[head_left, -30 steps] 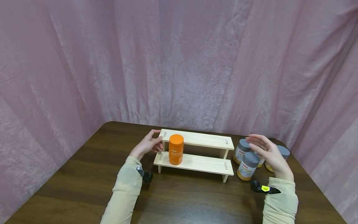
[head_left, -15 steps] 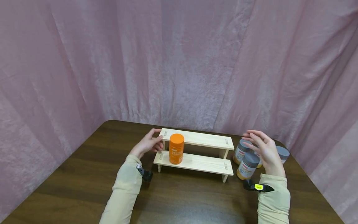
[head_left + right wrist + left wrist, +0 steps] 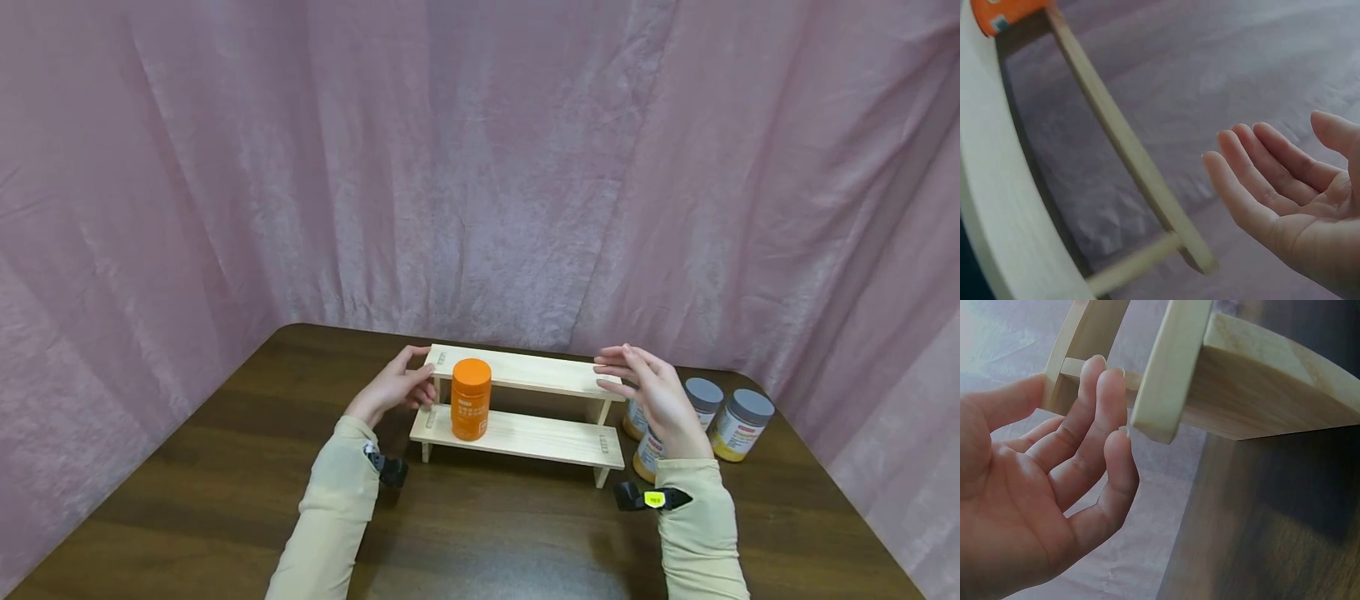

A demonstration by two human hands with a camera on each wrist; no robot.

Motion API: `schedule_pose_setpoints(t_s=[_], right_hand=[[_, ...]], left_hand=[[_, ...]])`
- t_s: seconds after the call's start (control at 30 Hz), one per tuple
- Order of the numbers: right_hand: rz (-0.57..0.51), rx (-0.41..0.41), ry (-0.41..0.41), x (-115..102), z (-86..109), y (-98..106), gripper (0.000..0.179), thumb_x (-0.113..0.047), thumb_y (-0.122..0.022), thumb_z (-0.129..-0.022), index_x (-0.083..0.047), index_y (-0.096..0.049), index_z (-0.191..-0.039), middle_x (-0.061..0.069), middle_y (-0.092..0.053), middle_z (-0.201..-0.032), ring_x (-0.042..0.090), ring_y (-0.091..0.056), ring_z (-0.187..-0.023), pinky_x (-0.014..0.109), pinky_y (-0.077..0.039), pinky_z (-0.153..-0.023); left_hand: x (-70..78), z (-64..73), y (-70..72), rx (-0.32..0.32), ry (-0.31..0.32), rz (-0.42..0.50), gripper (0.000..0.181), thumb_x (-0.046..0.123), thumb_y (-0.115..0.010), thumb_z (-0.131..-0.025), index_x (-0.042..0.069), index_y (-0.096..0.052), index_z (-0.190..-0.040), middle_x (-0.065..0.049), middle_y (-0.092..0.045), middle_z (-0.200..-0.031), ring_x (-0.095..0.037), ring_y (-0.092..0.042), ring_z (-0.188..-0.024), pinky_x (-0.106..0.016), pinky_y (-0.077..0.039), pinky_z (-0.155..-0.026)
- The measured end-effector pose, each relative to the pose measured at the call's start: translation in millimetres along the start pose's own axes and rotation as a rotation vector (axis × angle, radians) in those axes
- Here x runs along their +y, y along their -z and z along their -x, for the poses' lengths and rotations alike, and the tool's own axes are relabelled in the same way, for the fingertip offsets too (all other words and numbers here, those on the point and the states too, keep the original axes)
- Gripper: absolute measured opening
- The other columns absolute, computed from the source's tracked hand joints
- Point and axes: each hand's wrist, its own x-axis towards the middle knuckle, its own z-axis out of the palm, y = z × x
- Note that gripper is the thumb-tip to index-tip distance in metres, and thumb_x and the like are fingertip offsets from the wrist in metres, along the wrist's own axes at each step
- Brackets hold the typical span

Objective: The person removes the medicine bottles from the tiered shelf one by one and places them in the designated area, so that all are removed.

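Note:
A two-tier pale wooden shelf stands on the table. My left hand holds the left end of its upper board between thumb and index finger; the other fingers curl loosely beside the frame in the left wrist view. On the lower step, towards the left, an orange bottle with an orange lid stands upright. My right hand hovers by the right end of the upper board, fingers loosely bent around nothing. In the right wrist view, a gap separates these fingers from the shelf's edge.
Several white-and-yellow jars with grey lids stand right of the shelf, among them an outer jar in plain sight. My right hand partly covers others. The dark wooden table ends at a pink curtain behind the shelf.
My right hand has moved left from above the grey-lidded jars to the shelf's right end, uncovering the outer jar. The left hand and the orange bottle stay in place.

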Motion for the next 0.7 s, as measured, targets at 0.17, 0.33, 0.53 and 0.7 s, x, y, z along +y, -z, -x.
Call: schedule_pose_setpoints(t_s=[0.17, 0.33, 0.53, 0.7], right_hand=[[-0.002, -0.013, -0.032, 6, -6.8, -16, 0.043, -0.034, -0.042, -0.104, 0.002, -0.059, -0.119, -0.003, -0.071, -0.103, 0.009, -0.069, -0.1, 0.028, -0.056, -0.087], [-0.003, -0.031, -0.023, 11, -10.2, -24, 0.051, -0.032, -0.042, -0.104, 0.014, -0.051, -0.123, -0.002, -0.072, -0.102, 0.01, -0.07, -0.098, 0.027, -0.056, -0.086], [-0.019, -0.055, -0.025, 13, -13.6, -31, 0.053, -0.03, -0.043, -0.104, 0.019, -0.047, -0.126, -0.001, -0.072, -0.103, 0.009, -0.069, -0.1, 0.026, -0.055, -0.088], [-0.018, -0.064, -0.051, 15, -15.2, -39, 0.057, -0.031, -0.041, -0.105, 0.021, -0.044, -0.129, -0.001, -0.071, -0.105, 0.01, -0.069, -0.101, 0.027, -0.054, -0.09]], left_hand=[[-0.7, 1.4, 0.7, -0.004, 0.004, -0.003, 0.052, 0.028, -0.046, -0.103, 0.012, -0.024, -0.148, 0.001, -0.064, -0.072, -0.01, -0.062, -0.064, -0.029, -0.049, -0.061], [-0.8, 1.2, 0.0, -0.009, 0.006, 0.006, 0.053, 0.029, -0.046, -0.103, 0.012, -0.024, -0.148, 0.0, -0.064, -0.072, -0.009, -0.063, -0.064, -0.029, -0.05, -0.061], [-0.5, 0.8, 0.4, -0.01, -0.003, 0.006, 0.053, 0.029, -0.046, -0.103, 0.012, -0.024, -0.148, 0.002, -0.064, -0.071, -0.009, -0.063, -0.064, -0.032, -0.052, -0.063], [-1.8, -0.1, 1.3, -0.011, 0.002, -0.003, 0.052, 0.028, -0.045, -0.104, 0.011, -0.024, -0.148, 0.002, -0.065, -0.071, -0.009, -0.063, -0.064, -0.033, -0.053, -0.065]])
